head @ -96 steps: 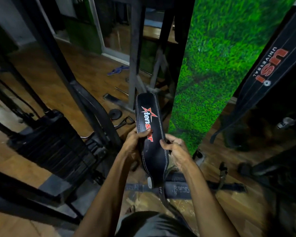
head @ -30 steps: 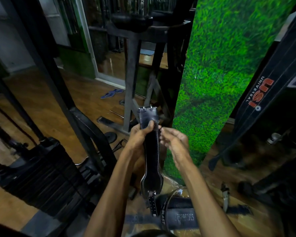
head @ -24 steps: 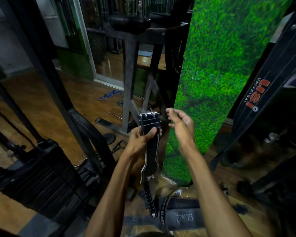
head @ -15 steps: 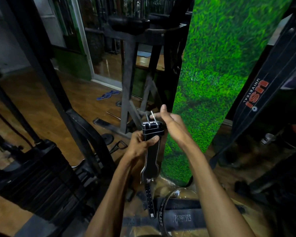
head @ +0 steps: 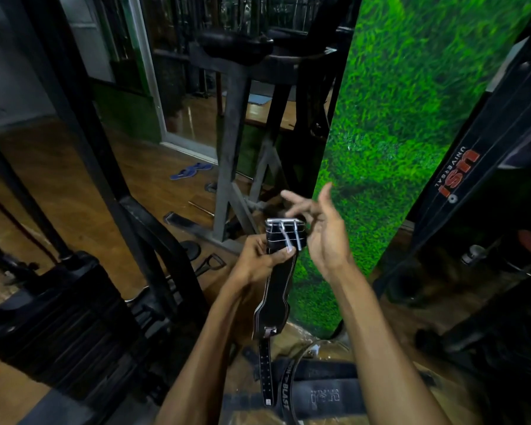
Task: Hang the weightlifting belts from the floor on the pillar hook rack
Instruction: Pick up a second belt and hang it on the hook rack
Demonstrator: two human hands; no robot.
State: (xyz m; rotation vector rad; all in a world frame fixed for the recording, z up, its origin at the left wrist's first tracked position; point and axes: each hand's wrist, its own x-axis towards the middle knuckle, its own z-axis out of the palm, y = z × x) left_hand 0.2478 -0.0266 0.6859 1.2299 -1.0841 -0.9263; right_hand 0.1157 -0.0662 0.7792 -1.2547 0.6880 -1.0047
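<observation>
A black leather weightlifting belt (head: 276,289) hangs down in front of me, its silver double-prong buckle (head: 285,234) at the top and its holed strap dangling near the floor. My left hand (head: 259,259) grips the belt just below the buckle. My right hand (head: 321,230) is beside the buckle on its right, fingers spread, holding nothing. The grass-covered pillar (head: 390,124) stands directly behind the belt. Another black belt (head: 322,397) lies on the floor by my feet. A black USI belt (head: 460,176) hangs at the right. No hook is visible.
A black weight-stack machine (head: 59,317) fills the left foreground, with slanted black frame bars (head: 111,191). A grey steel frame (head: 230,167) stands behind the belt. Blue slippers (head: 190,171) and a cable handle (head: 210,262) lie on the wooden floor. Dark equipment crowds the right side.
My right hand has let go of the buckle and opened, moving slightly right. The buckle prongs have dropped down over the belt. My left hand keeps its grip.
</observation>
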